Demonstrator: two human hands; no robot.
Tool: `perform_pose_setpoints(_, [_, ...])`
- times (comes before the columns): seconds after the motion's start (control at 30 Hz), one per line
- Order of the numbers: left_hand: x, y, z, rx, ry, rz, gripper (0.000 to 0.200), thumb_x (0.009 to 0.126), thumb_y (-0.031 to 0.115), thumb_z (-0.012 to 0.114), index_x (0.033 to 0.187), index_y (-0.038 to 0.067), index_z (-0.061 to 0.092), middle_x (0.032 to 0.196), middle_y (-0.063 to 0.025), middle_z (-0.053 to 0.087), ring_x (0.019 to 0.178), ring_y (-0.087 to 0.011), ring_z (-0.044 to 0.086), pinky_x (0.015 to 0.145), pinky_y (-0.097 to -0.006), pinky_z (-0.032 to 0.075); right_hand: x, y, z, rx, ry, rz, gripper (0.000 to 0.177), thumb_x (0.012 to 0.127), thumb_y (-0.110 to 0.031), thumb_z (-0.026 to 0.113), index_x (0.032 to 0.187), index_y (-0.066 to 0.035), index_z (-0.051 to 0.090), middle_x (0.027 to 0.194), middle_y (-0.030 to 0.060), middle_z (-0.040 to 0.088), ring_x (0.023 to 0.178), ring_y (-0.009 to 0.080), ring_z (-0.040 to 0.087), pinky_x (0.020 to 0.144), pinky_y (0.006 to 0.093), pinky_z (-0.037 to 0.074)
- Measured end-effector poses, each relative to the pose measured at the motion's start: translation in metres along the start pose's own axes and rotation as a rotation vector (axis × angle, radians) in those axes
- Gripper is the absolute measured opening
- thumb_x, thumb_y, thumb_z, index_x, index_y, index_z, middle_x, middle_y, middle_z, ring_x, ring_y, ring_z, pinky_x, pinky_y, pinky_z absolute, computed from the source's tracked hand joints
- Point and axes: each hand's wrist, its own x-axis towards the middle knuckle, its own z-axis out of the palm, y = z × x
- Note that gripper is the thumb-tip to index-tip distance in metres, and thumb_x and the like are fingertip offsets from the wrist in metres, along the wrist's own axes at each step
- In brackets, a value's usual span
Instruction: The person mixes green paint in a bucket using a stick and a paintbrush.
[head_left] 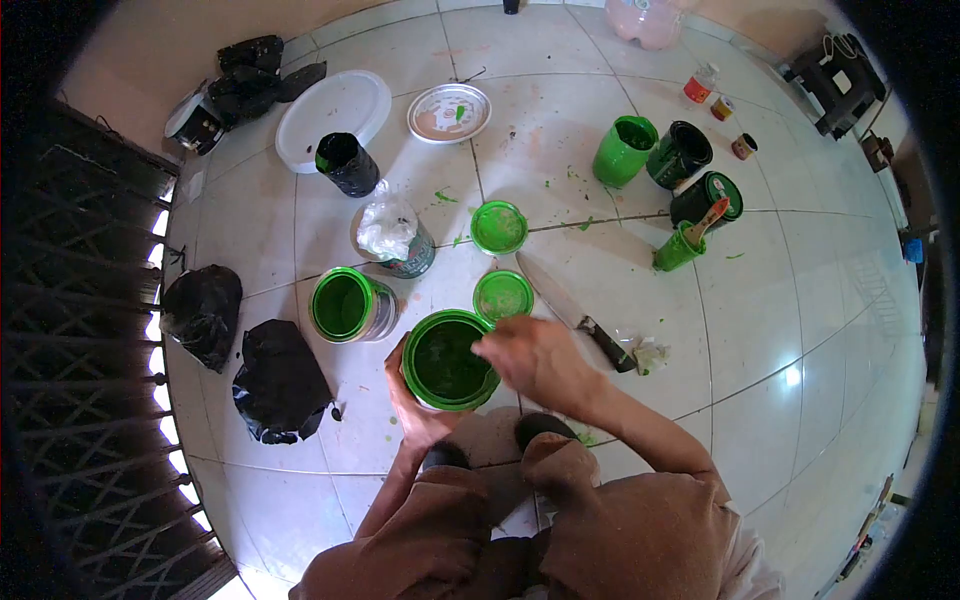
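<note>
- The left hand (412, 408) clasps the near-left wall of an open paint can (445, 362), which stands on the tiled floor (760, 330) just ahead of the person's knees.
- The right hand (535, 362) hovers over the can's right rim, fingers curled down to its edge; I cannot tell whether they pinch anything.
- Just beyond the right hand's fingertips lies a green lid (503, 295); a second green lid (499, 227) lies farther out.
- A knife (575, 312) rests on the floor just right of that hand.
- Left of the held can, past the left hand, stands another open can (345, 305), and a black bag (280, 380) lies beside it.
</note>
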Motion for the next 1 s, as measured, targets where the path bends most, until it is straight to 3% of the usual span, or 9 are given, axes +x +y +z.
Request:
perform_pose_setpoints(0.13, [-0.006, -0.01, 0.006, 0.104, -0.052, 0.095, 0.104, 0.053, 0.023, 0.09, 0.135, -0.004, 0.031, 0.125, -0.0206, 0.048, 0.112, -0.0325, 0.053, 0.096, -0.0419, 0.043, 0.009, -0.01, 0.01, 0.063, 0.024, -0.046, 0.013, 0.078, -0.012, 0.063, 0.091, -0.012, 0.064, 0.074, 0.0078, 0.06, 0.071, 0.0263, 0.062, 0.06, 0.0383, 0.051])
perform_pose_setpoints(0.17, [-0.007, -0.008, 0.004, 0.14, -0.045, 0.104, 0.105, 0.052, 0.023, 0.091, 0.135, -0.004, 0.031, 0.125, -0.0202, 0.048, 0.112, -0.0322, 0.053, 0.095, -0.0418, 0.044, 0.012, -0.006, 0.001, 0.066, 0.062, 0.005, 0.009, 0.083, -0.015, 0.058, 0.081, -0.008, 0.064, 0.08, 0.0131, 0.063, 0.073, 0.0299, 0.064, 0.062, 0.0403, 0.052])
perform_pose_setpoints(0.3, [0.001, -0.006, -0.001, 0.052, -0.005, 0.041, 0.104, 0.052, 0.022, 0.091, 0.134, -0.002, 0.032, 0.125, -0.0197, 0.048, 0.113, -0.0308, 0.053, 0.097, -0.0412, 0.043, 0.0, -0.005, -0.001, 0.081, -0.051, -0.028, 0.01, 0.083, -0.015, 0.057, 0.081, -0.008, 0.063, 0.079, 0.0129, 0.063, 0.073, 0.0297, 0.063, 0.062, 0.0402, 0.052])
perform_pose_setpoints(0.43, [-0.006, -0.007, 0.006, 0.08, -0.063, 0.103, 0.102, 0.053, 0.021, 0.09, 0.133, -0.002, 0.032, 0.127, -0.0204, 0.048, 0.114, -0.0299, 0.053, 0.096, -0.0405, 0.044, 0.01, -0.006, 0.004, 0.075, 0.087, -0.048, 0.004, 0.083, -0.013, 0.062, 0.084, -0.01, 0.061, 0.072, 0.0082, 0.059, 0.066, 0.0282, 0.061, 0.056, 0.0387, 0.05])
perform_pose_setpoints(0.53, [0.001, -0.005, 0.001, -0.05, -0.021, 0.049, 0.104, 0.052, 0.024, 0.091, 0.134, -0.002, 0.033, 0.126, -0.0195, 0.048, 0.115, -0.0303, 0.052, 0.097, -0.041, 0.043, 0.005, -0.003, -0.01, 0.024, -0.011, 0.002, 0.004, 0.083, -0.013, 0.062, 0.083, -0.01, 0.059, 0.073, 0.0081, 0.058, 0.067, 0.0281, 0.061, 0.056, 0.039, 0.05])
perform_pose_setpoints(0.73, [-0.013, -0.026, 0.009, -0.112, -0.036, -0.099, 0.107, 0.05, 0.023, 0.091, 0.135, -0.002, 0.03, 0.125, -0.0193, 0.048, 0.112, -0.0299, 0.054, 0.096, -0.0409, 0.044, 0.01, -0.005, 0.002, 0.045, 0.101, -0.018, 0.006, 0.083, -0.014, 0.063, 0.08, -0.009, 0.06, 0.071, 0.0089, 0.059, 0.066, 0.0292, 0.061, 0.055, 0.0391, 0.05])
perform_pose_setpoints(0.8, [-0.005, -0.009, -0.001, 0.027, -0.035, 0.064, 0.107, 0.05, 0.024, 0.091, 0.135, -0.002, 0.031, 0.125, -0.0191, 0.048, 0.112, -0.0302, 0.054, 0.096, -0.0409, 0.044, 0.007, 0.003, -0.007, -0.01, 0.027, 0.011, 0.005, 0.083, -0.014, 0.062, 0.082, -0.01, 0.06, 0.073, 0.0087, 0.059, 0.068, 0.0287, 0.061, 0.056, 0.0388, 0.051])
perform_pose_setpoints(0.93, [-0.01, -0.02, 0.007, -0.052, -0.065, -0.071, 0.102, 0.054, 0.02, 0.089, 0.135, -0.003, 0.031, 0.122, -0.0199, 0.051, 0.111, -0.0302, 0.055, 0.094, -0.0408, 0.045, 0.009, -0.013, 0.012, 0.105, 0.039, -0.073, 0.01, 0.084, -0.015, 0.061, 0.076, -0.009, 0.059, 0.07, 0.0098, 0.059, 0.065, 0.0301, 0.061, 0.056, 0.0397, 0.05])
perform_pose_setpoints(1.0, [-0.009, -0.008, 0.004, 0.033, -0.08, 0.065, 0.1, 0.056, 0.019, 0.088, 0.135, -0.003, 0.03, 0.123, -0.02, 0.051, 0.11, -0.031, 0.056, 0.093, -0.0409, 0.045, 0.013, -0.005, 0.011, 0.045, 0.072, -0.049, 0.013, 0.086, -0.016, 0.061, 0.075, -0.008, 0.058, 0.069, 0.0095, 0.058, 0.064, 0.0302, 0.06, 0.056, 0.0399, 0.05])
